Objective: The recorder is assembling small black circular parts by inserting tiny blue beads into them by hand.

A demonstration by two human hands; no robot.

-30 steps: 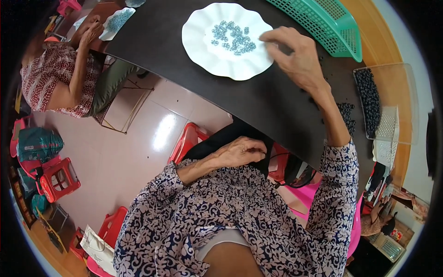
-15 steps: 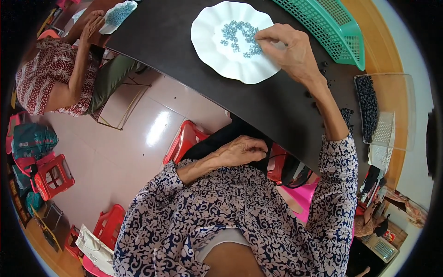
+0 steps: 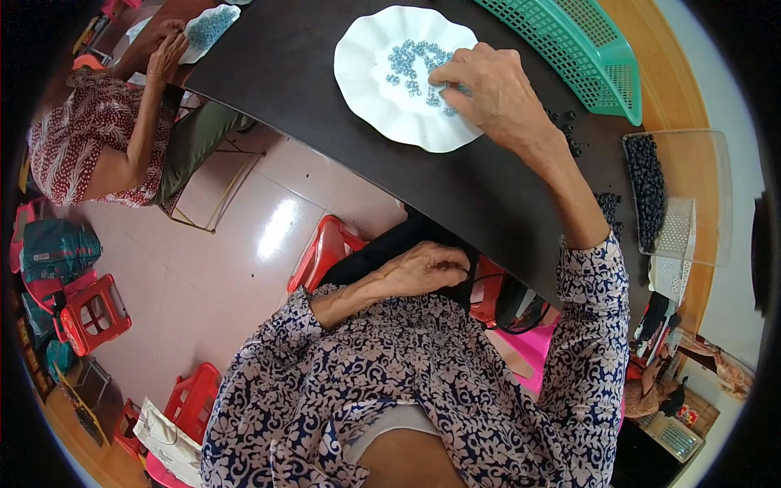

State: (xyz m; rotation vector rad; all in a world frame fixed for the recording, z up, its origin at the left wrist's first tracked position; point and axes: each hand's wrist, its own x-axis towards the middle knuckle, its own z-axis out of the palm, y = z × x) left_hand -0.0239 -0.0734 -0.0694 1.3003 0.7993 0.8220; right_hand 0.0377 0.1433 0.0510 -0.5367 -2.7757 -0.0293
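Right hand [image 3: 492, 93]'s half-curled over small glassy pale-blue beads [image 3: 407, 58] on that wavy-rimmed white plate [image 3: 363, 93] on the black bench [image 3: 301, 98], can't tell if it's pinching any, left hand [image 3: 425, 268]'s half-open on the lap, seemingly empty, and honestly one sloppy swipe could scatter beads.

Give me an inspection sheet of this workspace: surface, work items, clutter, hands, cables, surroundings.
Surface: dark table.
Work items: white scalloped plate holding pale blue beads.
Clutter: green basket, loose dark pieces, clear container with similar pieces.
Hands: right hand over the plate, fingers bent at the beads, grip unclear; left hand at the lap, fingers curled.
Cables: black loop below the table edge; strap or cable, cannot tell.
Surroundings: another person seated upper left, red stool, tiled floor.
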